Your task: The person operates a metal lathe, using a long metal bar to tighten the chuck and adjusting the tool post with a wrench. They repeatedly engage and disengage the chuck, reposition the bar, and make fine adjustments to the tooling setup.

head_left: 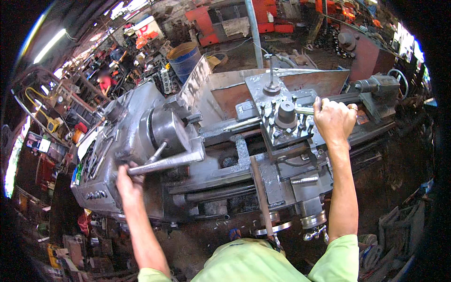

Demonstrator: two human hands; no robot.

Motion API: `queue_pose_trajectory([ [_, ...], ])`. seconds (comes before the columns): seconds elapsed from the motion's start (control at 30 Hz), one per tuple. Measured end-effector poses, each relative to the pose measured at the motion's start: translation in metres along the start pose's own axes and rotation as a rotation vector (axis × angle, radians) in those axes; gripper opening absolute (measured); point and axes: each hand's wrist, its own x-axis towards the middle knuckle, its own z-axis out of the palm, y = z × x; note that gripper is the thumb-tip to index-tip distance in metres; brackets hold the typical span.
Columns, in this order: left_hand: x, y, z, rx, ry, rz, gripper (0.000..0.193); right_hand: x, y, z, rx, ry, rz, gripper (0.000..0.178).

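I stand at a big grey metal lathe. My left hand grips the end of a long steel bar that runs up into the round chuck. My right hand is closed over a part on the right side of the tool post, which sits on the carriage. What lies under that hand's fingers is hidden. A thin upright lever rises behind the tool post.
The tailstock is at the far right of the bed. A rusty chip tray lies behind. A blue drum stands beyond the lathe. Handwheels jut out near my body. Cluttered benches and a person in red are at left.
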Motion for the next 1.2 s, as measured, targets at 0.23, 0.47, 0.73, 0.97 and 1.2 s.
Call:
queue_pose_trajectory([
  [0.23, -0.062, 0.002, 0.125, 1.246, -0.724, 0.761, 0.023, 0.001, -0.003, 0.002, -0.045, 0.001, 0.004, 0.040],
  [0.47, -0.122, -0.048, 0.029, 1.719, -1.333, 1.566, 0.018, 0.002, -0.002, -0.003, -0.051, -0.057, -0.013, 0.044],
  [0.73, -0.139, -0.046, -0.026, 0.971, -0.490, 0.552, 0.056, 0.000, -0.004, -0.002, -0.014, -0.051, 0.021, 0.043],
  [0.97, -0.145, -0.169, -0.005, 0.098, -0.546, 0.100, 0.032, 0.000, -0.001, 0.000, -0.015, -0.020, -0.008, 0.044],
  [1.2, -0.060, -0.004, -0.044, 1.609, -0.674, 0.717, 0.018, 0.000, -0.003, -0.002, -0.031, -0.063, 0.004, 0.045],
])
